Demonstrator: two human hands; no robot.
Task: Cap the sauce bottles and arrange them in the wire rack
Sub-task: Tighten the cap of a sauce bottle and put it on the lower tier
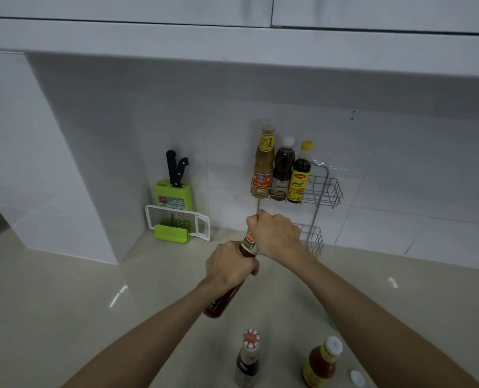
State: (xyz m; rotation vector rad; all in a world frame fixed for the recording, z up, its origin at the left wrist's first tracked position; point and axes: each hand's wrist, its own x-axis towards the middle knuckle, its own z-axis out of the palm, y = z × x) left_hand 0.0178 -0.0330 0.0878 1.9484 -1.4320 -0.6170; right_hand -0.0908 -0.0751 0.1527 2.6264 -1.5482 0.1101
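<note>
My left hand (228, 264) grips the body of a red sauce bottle (248, 246), held tilted above the counter. My right hand (274, 233) is closed over the bottle's top, hiding the cap. A wire rack (328, 189) hangs on the tiled wall; its upper shelf holds three capped bottles: a tan one (263, 161), a dark one with a white cap (283, 169) and a dark one with a yellow cap (300, 175). On the counter near me stand a dark bottle with a red-and-white cap (248, 359) and an orange sauce bottle (321, 362).
A loose white cap (357, 378) lies beside the orange bottle. A green knife block with two black-handled knives (174, 189) and a white grater (179, 222) stand in the corner at the left. The rack's lower shelf (315, 239) sits behind my right hand.
</note>
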